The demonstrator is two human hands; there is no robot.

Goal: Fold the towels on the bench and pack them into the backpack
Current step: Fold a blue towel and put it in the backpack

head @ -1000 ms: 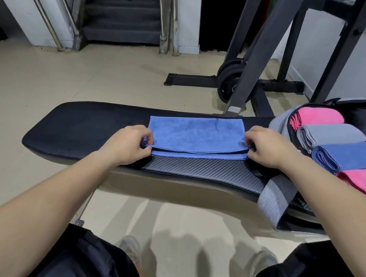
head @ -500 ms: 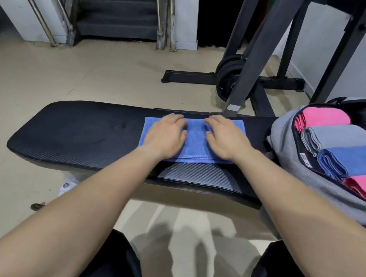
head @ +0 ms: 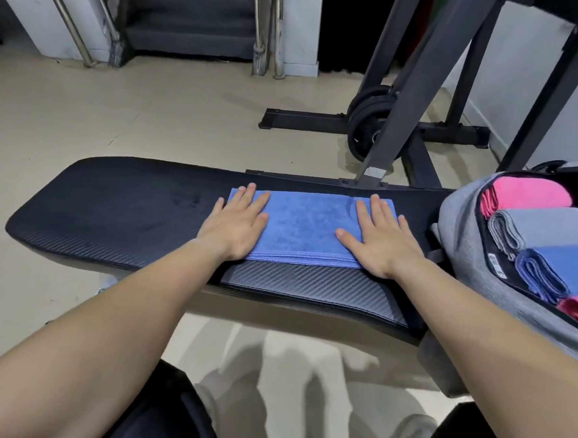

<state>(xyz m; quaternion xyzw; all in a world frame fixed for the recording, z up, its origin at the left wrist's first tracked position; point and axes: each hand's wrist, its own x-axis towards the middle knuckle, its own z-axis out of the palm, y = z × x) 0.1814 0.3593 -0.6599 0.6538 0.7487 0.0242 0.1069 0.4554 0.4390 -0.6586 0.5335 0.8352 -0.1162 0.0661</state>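
Gym: bench [head: 119, 208], weight plates [head: 371, 122].

We note: folded towel [head: 304, 226] flat on bench [head: 129, 209], right of middle. Our left grip [head: 236, 225] flat on towel's left end, right grip [head: 384, 241] flat on its right end, bare towel between. Backpack [head: 459, 229] on bench's right end, near right grip. Packed towels [head: 551, 228] inside backpack, in row far to near. Rack [head: 406, 100] behind bench, weight plates [head: 368, 122] at its foot. Stairs [head: 191, 20] far left of rack.
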